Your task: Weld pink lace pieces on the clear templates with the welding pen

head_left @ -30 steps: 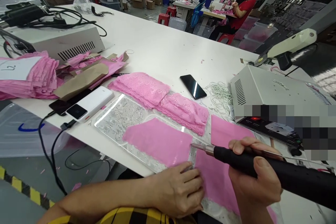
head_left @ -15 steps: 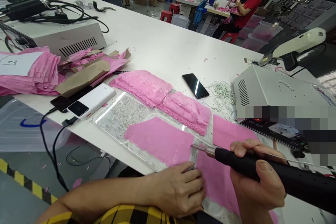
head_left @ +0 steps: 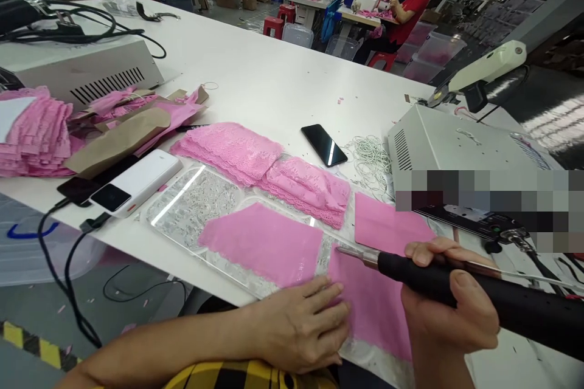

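Note:
My right hand [head_left: 449, 292] is wrapped round a thick black handheld tool [head_left: 515, 310] with a tapered metal tip. A slim metal piece, its kind unclear, runs between the same fingers. The tip sits at the upper left corner of a pink fabric piece [head_left: 371, 304]; contact cannot be made out. My left hand [head_left: 305, 325] lies palm down with fingers loosely spread, touching the near left edge of that piece and close to the second pink piece [head_left: 262, 243]. Both fabric pieces rest on a clear, speckled board [head_left: 182, 200], a narrow gap between them.
Behind the board are folded pink lace [head_left: 228, 149], a black phone [head_left: 323, 144] and tangled pale cord [head_left: 369, 161]. A grey machine box [head_left: 456, 146] stands right. Left are a white power bank [head_left: 141, 182] and lace bundles [head_left: 34, 134]. A person [head_left: 408, 12] sits farther off.
The view has shifted, so the table things appear farther left. The tool tip has moved from the left fabric piece's right edge onto the right piece's corner. My left hand stays nearly in place.

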Demonstrator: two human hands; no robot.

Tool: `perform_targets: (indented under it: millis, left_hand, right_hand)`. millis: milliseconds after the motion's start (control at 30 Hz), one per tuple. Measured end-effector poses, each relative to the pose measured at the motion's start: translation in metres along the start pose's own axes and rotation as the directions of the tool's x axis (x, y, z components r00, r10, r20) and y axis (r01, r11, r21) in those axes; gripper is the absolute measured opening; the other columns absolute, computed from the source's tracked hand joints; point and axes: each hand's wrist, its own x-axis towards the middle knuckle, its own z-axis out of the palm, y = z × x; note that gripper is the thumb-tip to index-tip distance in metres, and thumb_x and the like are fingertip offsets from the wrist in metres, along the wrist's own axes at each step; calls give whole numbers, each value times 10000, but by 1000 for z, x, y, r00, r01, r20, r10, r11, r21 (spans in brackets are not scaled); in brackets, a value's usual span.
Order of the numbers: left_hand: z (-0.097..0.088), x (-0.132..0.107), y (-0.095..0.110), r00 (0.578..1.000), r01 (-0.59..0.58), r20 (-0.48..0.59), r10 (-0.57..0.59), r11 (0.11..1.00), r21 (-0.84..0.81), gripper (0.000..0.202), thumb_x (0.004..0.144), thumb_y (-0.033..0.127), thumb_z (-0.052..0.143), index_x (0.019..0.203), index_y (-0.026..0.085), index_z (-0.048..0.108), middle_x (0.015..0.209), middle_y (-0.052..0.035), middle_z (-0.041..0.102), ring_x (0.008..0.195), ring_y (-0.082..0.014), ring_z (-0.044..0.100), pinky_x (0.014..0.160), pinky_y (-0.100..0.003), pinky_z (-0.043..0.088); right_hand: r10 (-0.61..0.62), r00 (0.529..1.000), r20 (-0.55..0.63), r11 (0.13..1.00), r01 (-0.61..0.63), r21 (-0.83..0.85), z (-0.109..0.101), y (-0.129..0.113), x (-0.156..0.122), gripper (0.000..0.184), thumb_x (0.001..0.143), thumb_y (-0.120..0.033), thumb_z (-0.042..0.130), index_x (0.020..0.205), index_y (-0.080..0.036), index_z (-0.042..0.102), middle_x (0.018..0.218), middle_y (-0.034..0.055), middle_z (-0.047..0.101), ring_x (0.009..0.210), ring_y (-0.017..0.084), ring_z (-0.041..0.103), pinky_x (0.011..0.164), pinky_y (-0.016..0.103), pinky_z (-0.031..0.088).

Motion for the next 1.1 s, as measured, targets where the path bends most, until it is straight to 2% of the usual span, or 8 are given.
perform_targets:
  millis: [200, 433, 1100]
  left_hand:
    - [0, 0, -1, 1000, -2, 31, 3, 1000, -12, 347, 962, 344, 482, 1073, 68, 660, 1136, -141, 653, 1126, -286, 577, 996, -411, 460]
    - [0, 0, -1, 1000, -13, 13, 13, 1000, -25, 335, 953, 337, 499, 1050, 63, 667, 1097, -142, 658, 1089, -274, 597, 975, -393, 470]
    - [1, 1, -1, 999, -44, 24, 45, 999, -29, 340, 962, 332, 488, 1032, 58, 676, 1069, -147, 681, 1094, -247, 608, 1022, -359, 465]
  right_hand:
    - [5, 1000, 21, 1000, -5, 20, 6, 0, -2, 144, 613, -241, 564, 744, -181, 570, 729, 7, 570, 529, 123, 493, 555, 342, 441]
    - [-10, 999, 33, 1000, 10, 11, 5, 1, -2, 132, 627, -227, 561, 749, -180, 572, 738, 7, 574, 547, 127, 503, 559, 339, 442]
    - [-49, 996, 78, 998, 51, -29, 8, 1, -2, 88, 653, -220, 576, 732, -182, 570, 713, 6, 583, 545, 136, 523, 567, 364, 474]
